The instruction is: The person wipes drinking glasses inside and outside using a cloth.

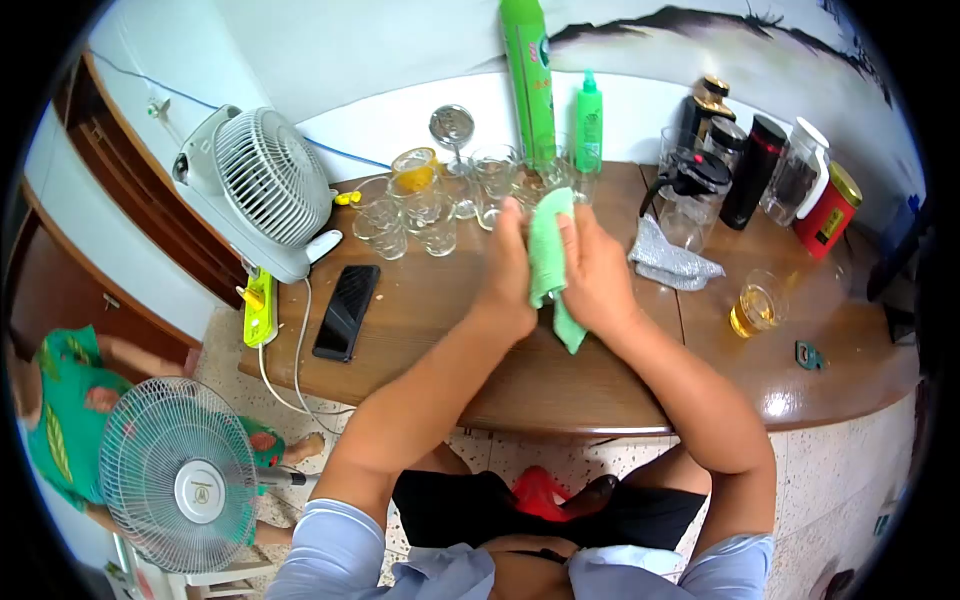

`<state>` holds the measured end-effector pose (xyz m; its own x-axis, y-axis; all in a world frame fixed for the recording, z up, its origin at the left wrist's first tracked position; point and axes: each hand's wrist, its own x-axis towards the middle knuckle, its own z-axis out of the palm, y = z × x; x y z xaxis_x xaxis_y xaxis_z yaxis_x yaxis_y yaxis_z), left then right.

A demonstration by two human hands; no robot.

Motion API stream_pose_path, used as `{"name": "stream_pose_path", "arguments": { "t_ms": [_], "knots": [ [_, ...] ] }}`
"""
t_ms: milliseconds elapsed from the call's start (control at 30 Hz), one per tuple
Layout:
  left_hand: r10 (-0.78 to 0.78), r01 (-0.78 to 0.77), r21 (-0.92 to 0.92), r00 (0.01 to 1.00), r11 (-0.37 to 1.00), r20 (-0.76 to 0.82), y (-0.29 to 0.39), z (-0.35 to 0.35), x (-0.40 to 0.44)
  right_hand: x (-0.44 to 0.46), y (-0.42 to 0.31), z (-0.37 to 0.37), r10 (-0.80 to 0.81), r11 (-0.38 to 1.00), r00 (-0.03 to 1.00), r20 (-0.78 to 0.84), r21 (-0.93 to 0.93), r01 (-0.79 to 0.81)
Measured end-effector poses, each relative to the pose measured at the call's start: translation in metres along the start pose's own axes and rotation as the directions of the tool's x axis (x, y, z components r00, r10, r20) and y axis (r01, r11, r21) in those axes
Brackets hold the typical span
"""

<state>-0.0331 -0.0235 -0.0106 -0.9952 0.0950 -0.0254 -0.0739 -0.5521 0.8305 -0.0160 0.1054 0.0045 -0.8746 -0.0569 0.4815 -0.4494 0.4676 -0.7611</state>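
Note:
Above the middle of the wooden table, a light green cloth (549, 250) is pressed between my two hands. My left hand (508, 278) closes on its left side, thumb up. On the other side my right hand (598, 272) has its fingers wrapped round the cloth, and one end hangs down below. A small shiny spot shows at the cloth's lower edge; whether a glass is inside I cannot tell. Several clear drinking glasses (428, 215) stand just beyond my left hand, with a stemmed glass (453, 128) behind. A folded silvery grey cloth (672, 258) lies right of my right hand.
Left on the table are a black phone (346, 312), a box fan (262, 180) and a green power strip (260, 308). To the right stand a glass of amber liquid (753, 310), a black-lidded jug (690, 205) and a red tin (828, 212). A person (70, 400) is behind a standing fan (180, 475).

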Motion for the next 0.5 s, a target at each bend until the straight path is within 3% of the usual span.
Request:
{"name": "stream_pose_path", "arguments": {
  "t_ms": [33,100,133,200,300,367,400,500],
  "knots": [
    [0.074,-0.075,0.035,0.997,0.997,0.027,0.007,-0.005,-0.001,-0.01,-0.004,0.0,-0.053,0.984,0.997,0.047,-0.17,0.061],
    [0.054,-0.038,0.118,0.99,0.992,-0.133,0.027,-0.002,-0.008,-0.028,-0.01,0.01,-0.195,0.95,0.98,0.028,-0.242,0.196],
    [0.069,-0.042,0.135,0.976,0.99,-0.204,0.034,0.012,-0.019,-0.028,-0.013,0.01,-0.17,0.96,0.984,0.045,-0.217,0.176],
    [0.058,-0.042,0.146,0.993,0.988,-0.107,0.027,0.011,-0.019,-0.021,-0.014,0.006,-0.119,0.978,0.99,0.078,-0.166,0.13],
    [-0.039,0.028,0.13,0.996,0.991,0.078,0.013,0.016,-0.02,-0.013,0.002,-0.002,-0.128,0.978,0.992,-0.021,-0.171,0.123],
    [-0.099,0.072,0.148,0.976,0.986,0.191,0.009,0.024,-0.025,-0.001,0.009,-0.007,-0.142,0.99,0.975,-0.17,-0.047,0.136],
    [-0.078,0.049,0.196,0.987,0.979,0.142,0.007,0.033,-0.03,0.008,0.014,-0.011,-0.138,0.99,0.968,-0.209,0.005,0.142],
    [-0.177,0.155,0.124,0.966,0.98,0.191,0.004,0.037,-0.035,0.02,0.02,-0.02,-0.053,0.98,0.97,-0.239,0.173,0.096]
  ]
}}
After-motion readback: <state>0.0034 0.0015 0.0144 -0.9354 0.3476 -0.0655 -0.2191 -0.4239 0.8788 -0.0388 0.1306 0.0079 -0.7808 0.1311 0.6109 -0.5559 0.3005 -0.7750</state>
